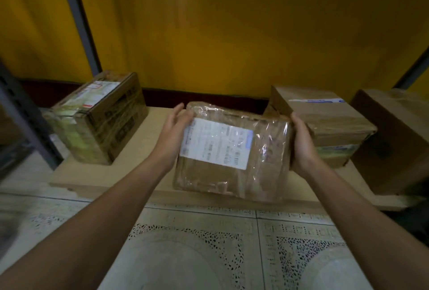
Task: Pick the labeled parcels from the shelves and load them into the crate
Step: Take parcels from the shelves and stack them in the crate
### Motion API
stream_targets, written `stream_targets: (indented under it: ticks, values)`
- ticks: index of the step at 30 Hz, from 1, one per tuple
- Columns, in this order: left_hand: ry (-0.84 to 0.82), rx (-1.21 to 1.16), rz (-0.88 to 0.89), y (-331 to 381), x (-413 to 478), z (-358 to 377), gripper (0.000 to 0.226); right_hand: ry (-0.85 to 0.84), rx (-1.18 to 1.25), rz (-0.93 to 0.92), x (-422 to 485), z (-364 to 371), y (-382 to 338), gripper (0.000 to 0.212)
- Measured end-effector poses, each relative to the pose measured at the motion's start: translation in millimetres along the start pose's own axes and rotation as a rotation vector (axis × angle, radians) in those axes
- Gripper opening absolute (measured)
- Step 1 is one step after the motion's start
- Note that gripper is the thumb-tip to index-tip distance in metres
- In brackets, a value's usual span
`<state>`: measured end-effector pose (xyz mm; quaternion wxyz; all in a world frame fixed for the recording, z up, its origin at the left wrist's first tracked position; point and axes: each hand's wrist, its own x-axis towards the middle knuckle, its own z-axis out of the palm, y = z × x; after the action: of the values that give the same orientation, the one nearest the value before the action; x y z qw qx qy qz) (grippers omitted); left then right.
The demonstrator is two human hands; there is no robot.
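Over patterned floor tiles [197, 231], at the front edge of the shelf [139, 157]: plastic-wrapped parcel [209, 180] held between both hands.
Left hand [173, 131] flat against its left side, fingers straight; right hand [301, 145] curled round its right edge; white label [216, 143] up. Farther back, printed carton [104, 122] left, taped carton [332, 122] right, yellow wall [232, 34].

Yellow wall [232, 22] behind a low pale shelf [97, 180]; patterned tiled floor [209, 243] below.
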<state>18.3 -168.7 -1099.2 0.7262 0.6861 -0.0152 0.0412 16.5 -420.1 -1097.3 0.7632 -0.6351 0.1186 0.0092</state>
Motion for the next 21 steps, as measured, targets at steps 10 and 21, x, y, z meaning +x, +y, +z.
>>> stream_targets:
  ticks: [10,21]
  values:
    - [-0.091,-0.037,-0.201,-26.2,-0.3,-8.6,0.03,-0.092,-0.21,-0.016,3.4,6.6,29.6,0.071]
    - [-0.113,0.059,-0.449,-41.5,-15.3,-30.1,0.055,-0.092,-0.494,0.082,6.9,-1.9,22.1,0.108]
